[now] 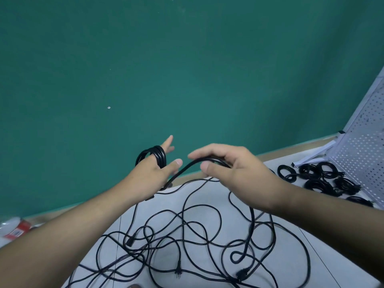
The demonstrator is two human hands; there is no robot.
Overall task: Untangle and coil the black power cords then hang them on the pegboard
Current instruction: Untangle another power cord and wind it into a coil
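My left hand [154, 173] is raised over the table's far edge with its fingers straight, and several turns of black cord [158, 155] are wound round them as a coil. From that coil a length of the cord [182, 168] runs to my right hand [232, 169], which pinches it between thumb and curled fingers. The same cord drops from the right hand into a loose tangle of black power cords [197, 235] spread over the white table [332, 246]. A white pegboard [361, 150] leans at the far right.
Several finished cord coils [320, 179] lie on the table in front of the pegboard. Plugs [178, 271] stick out of the tangle near the front. A green wall fills the background. Red and white packaging [16, 227] sits at the far left.
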